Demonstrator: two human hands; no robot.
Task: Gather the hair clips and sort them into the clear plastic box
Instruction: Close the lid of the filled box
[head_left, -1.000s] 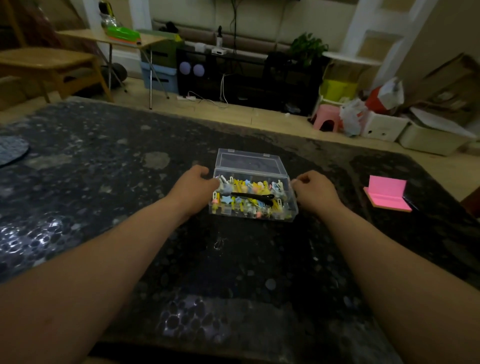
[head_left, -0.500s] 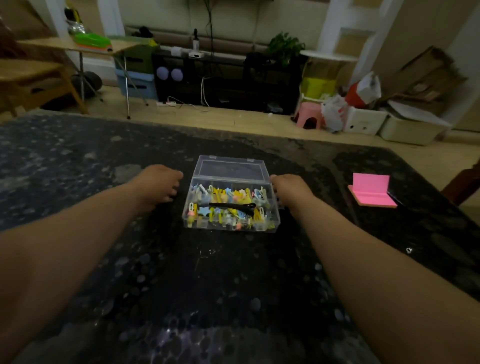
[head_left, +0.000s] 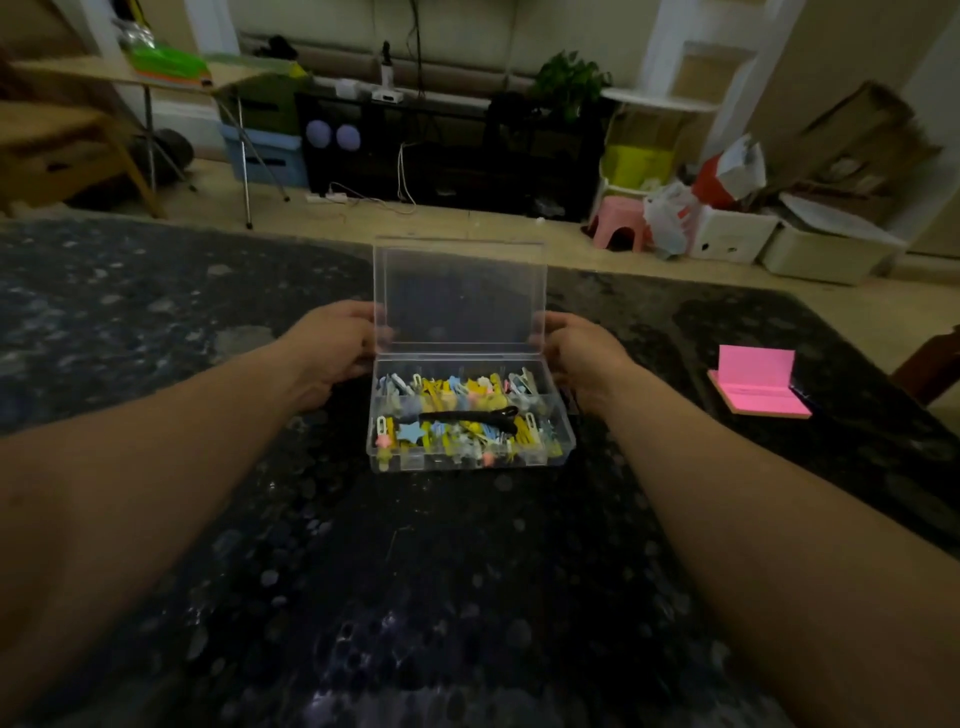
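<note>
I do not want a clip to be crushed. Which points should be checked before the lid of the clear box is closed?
1. Lid stands upright, open: ok.
2. Left hand and right hand each hold a side edge of the lid: ok.
3. Clear plastic box rests flat on the table: ok.
4. Hair clips lie inside the walls: ok.
5. Long black clip, lying on top of the others, is below the rim: cannot tell.
6. No clip left loose on the dark, speckled table: cannot tell.
</note>
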